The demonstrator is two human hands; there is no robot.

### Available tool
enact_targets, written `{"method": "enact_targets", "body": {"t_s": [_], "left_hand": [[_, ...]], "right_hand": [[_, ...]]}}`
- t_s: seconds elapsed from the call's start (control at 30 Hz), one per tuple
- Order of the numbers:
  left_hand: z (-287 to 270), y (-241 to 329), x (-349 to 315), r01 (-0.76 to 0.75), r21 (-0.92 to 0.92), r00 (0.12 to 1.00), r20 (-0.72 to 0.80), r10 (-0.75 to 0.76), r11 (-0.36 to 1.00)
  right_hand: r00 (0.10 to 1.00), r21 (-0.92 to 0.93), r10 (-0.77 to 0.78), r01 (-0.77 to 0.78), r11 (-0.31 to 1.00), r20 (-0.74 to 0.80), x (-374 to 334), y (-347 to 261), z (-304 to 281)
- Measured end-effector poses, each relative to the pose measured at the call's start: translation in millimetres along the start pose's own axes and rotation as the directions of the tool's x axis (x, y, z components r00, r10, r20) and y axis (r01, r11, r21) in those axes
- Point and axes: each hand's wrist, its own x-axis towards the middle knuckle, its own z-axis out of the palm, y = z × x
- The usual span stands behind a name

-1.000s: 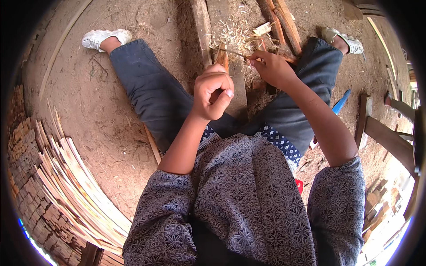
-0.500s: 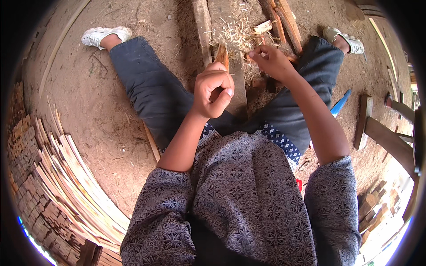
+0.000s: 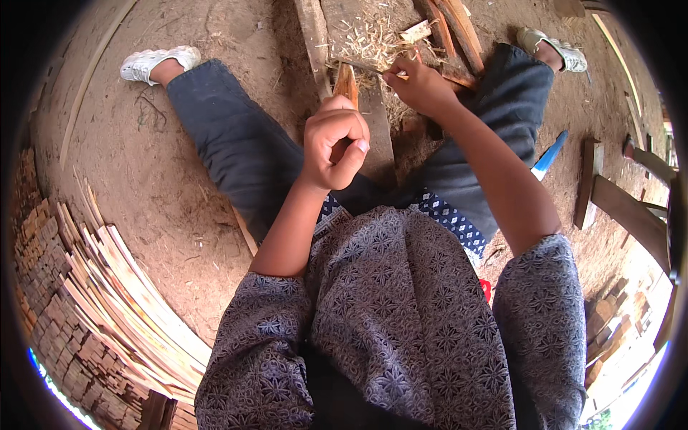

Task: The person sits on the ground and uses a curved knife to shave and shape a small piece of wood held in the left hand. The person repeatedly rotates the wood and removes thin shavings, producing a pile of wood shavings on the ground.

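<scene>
My left hand [image 3: 335,147] is closed around a reddish-brown piece of wood [image 3: 347,84]. The wood's tapered, pale-tipped end sticks out beyond my knuckles, while the rest is hidden by the fist. My right hand [image 3: 421,89] is closed on a thin, dark knife [image 3: 368,67]; the fingers cover its handle. The narrow blade points left and crosses the tip of the wood, though I cannot tell whether it touches. Under both hands runs a flat wooden plank [image 3: 377,122] between my legs, strewn at its far part with pale wood shavings [image 3: 369,39].
A rough beam [image 3: 312,43] lies left of the plank, and reddish wood pieces [image 3: 459,32] lie to its right. A pale offcut [image 3: 416,31] rests by the shavings. Long strips [image 3: 136,287] and stacked wood [image 3: 54,308] fill the left side. A blue-and-white object [image 3: 550,154] lies right of my leg.
My right hand has moved left, bringing the knife blade over the tip of the wood. My left hand keeps its grip. The whole view has shifted slightly.
</scene>
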Motion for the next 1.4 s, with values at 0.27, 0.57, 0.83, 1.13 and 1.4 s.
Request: {"method": "enact_targets", "body": {"t_s": [0.27,0.57,0.83,1.13,1.4], "left_hand": [[-5,4,15,-0.012,0.09,0.988,0.154,-0.002,0.996],[4,-8,-22,-0.026,0.249,0.998,0.059,0.011,0.968],[40,7,-67,0.539,-0.079,0.838,-0.047,-0.544,0.838],[-34,21,7,0.51,-0.212,0.809,-0.212,-0.548,0.834],[-51,37,37,0.42,-0.175,0.908,0.102,-0.408,0.891]], "right_hand": [[0.989,-0.079,0.01,-0.022,0.997,-0.147,22,-11,26],[0.963,0.642,0.127,-0.253,0.724,0.237,-5,-1,1],[0.953,0.864,0.01,-0.279,0.418,0.303,-56,-31,56],[0.924,0.848,-0.222,-0.164,0.505,0.311,-64,-22,12],[0.902,0.798,-0.299,-0.077,0.598,0.311,-50,-12,1]]}}
